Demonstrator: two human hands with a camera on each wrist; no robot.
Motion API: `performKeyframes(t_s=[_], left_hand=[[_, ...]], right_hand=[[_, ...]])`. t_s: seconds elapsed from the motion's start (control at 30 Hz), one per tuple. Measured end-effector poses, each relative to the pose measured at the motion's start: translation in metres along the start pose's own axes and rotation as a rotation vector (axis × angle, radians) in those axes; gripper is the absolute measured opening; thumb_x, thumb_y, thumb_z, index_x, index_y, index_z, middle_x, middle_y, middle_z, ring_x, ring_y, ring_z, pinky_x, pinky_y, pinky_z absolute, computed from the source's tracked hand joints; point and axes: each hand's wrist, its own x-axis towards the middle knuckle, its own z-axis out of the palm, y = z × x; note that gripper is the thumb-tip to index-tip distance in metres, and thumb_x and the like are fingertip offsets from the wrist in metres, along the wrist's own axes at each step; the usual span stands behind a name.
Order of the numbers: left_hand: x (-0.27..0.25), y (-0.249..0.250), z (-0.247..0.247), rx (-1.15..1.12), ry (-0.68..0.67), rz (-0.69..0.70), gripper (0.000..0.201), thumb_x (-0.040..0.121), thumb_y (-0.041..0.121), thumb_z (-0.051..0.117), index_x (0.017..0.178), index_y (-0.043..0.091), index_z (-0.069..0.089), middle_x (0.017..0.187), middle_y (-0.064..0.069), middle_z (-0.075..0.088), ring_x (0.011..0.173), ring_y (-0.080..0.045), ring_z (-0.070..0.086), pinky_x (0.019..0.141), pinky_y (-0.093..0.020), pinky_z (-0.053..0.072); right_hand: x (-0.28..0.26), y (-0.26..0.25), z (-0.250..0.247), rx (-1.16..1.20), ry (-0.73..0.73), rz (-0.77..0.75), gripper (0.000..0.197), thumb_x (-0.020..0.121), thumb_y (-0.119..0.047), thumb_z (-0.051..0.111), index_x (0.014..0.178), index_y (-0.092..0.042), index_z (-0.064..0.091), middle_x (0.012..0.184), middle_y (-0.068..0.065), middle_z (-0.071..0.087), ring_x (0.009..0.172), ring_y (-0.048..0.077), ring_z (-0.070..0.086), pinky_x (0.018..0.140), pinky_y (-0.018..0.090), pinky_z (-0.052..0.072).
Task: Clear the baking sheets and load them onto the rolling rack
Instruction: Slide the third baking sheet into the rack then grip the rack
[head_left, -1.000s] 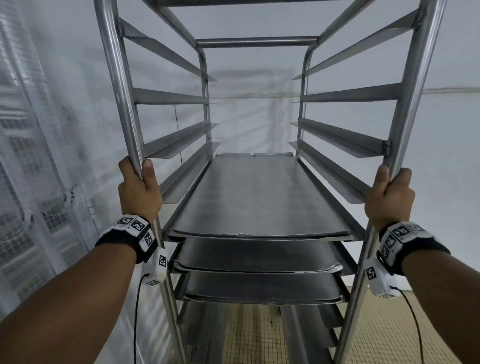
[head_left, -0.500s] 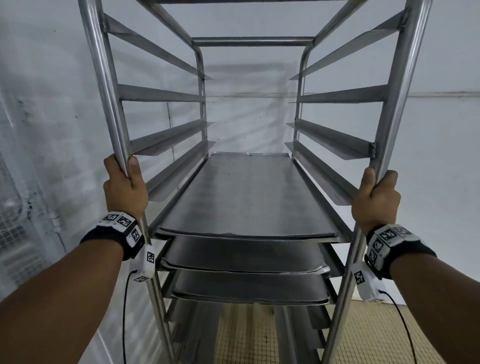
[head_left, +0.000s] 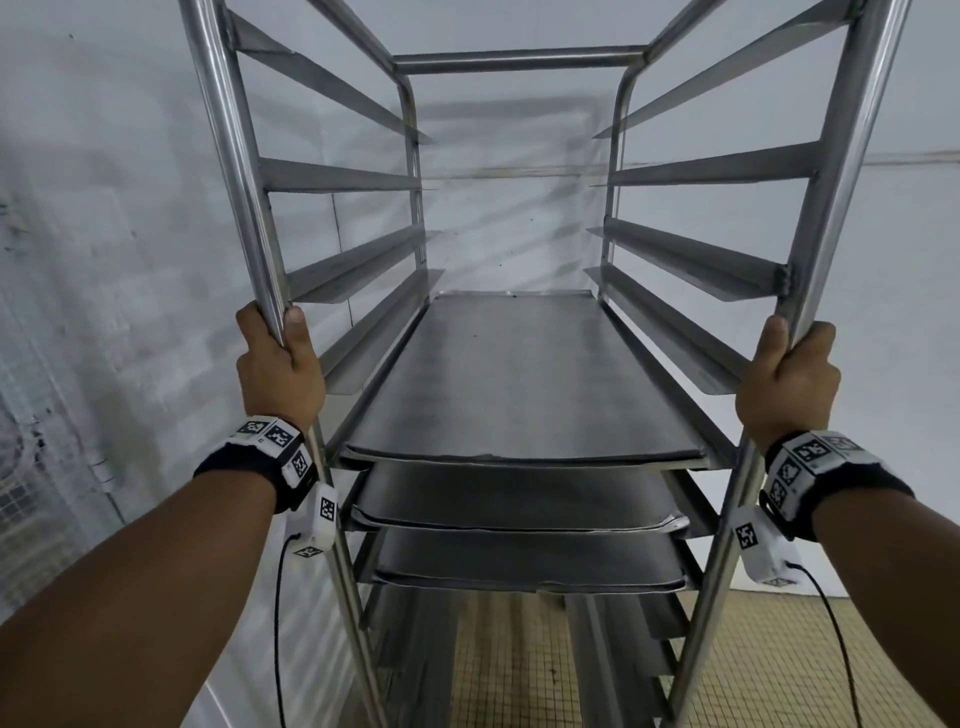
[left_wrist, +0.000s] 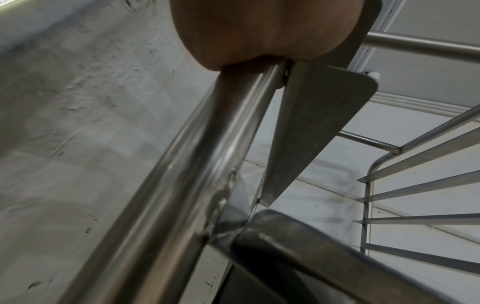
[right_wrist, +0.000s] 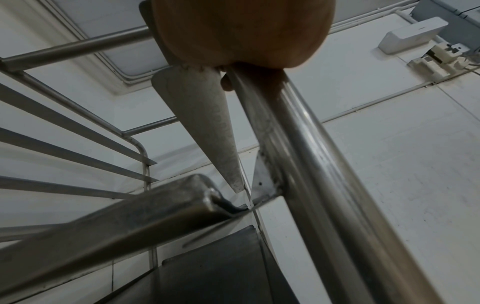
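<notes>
Three baking sheets (head_left: 519, 374) are seated on the middle rails of the rolling rack (head_left: 514, 54). Its front uprights are gripped by the left hand (head_left: 278, 369) and right hand (head_left: 787, 379). Loading seems done; a steady, even push is called for next.

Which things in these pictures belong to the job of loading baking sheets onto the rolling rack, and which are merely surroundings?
Part of the job:
rolling rack
top baking sheet
two baking sheets below it
left hand and right hand, each gripping a front post

Merely surroundings:
white wall
tiled floor
wire mesh
</notes>
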Motion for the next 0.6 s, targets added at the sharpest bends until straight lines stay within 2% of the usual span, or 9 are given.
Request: performKeyframes(t_s=[0.13,0.23,0.37,0.5,0.6], left_hand=[[0.007,-0.007,0.005,-0.009,0.007,0.017,0.052,0.102,0.054,0.033,0.129,0.01,0.039,0.068,-0.005,0.054,0.053,-0.024,0.051,0.052,-0.03,0.034],[0.011,-0.01,0.007,-0.015,0.008,0.018,0.051,0.102,0.052,0.034,0.129,0.009,0.039,0.07,-0.006,0.055,0.055,-0.026,0.051,0.056,-0.032,0.037],[0.013,-0.011,0.012,-0.032,0.001,0.035,0.052,0.102,0.052,0.034,0.13,0.009,0.038,0.068,-0.002,0.053,0.053,-0.019,0.05,0.054,-0.03,0.036],[0.017,-0.014,0.015,-0.037,-0.001,0.05,0.051,0.102,0.052,0.034,0.129,0.009,0.039,0.067,-0.001,0.052,0.053,-0.023,0.051,0.054,-0.032,0.038],[0.02,-0.018,0.017,-0.033,0.006,0.049,0.051,0.102,0.051,0.035,0.128,0.007,0.039,0.068,-0.003,0.053,0.053,-0.022,0.05,0.05,-0.029,0.033]], right_hand=[[-0.001,-0.002,0.006,0.006,0.001,-0.01,0.049,0.105,-0.046,0.032,0.11,0.002,0.039,0.071,0.018,0.05,0.066,0.041,0.05,0.059,0.041,0.033],[-0.002,-0.005,0.01,0.012,0.0,-0.01,0.049,0.105,-0.046,0.032,0.11,0.003,0.039,0.071,0.018,0.05,0.065,0.039,0.047,0.059,0.041,0.033],[0.0,-0.005,0.013,0.014,0.004,-0.002,0.049,0.106,-0.045,0.033,0.111,0.003,0.039,0.071,0.017,0.05,0.065,0.037,0.046,0.06,0.04,0.033],[0.0,-0.006,0.017,0.018,0.003,0.007,0.049,0.106,-0.044,0.033,0.112,0.004,0.04,0.072,0.016,0.049,0.065,0.035,0.044,0.06,0.039,0.03],[0.001,-0.005,0.021,0.016,-0.007,0.013,0.048,0.106,-0.044,0.033,0.113,0.004,0.04,0.067,0.011,0.046,0.066,0.034,0.043,0.061,0.038,0.029]])
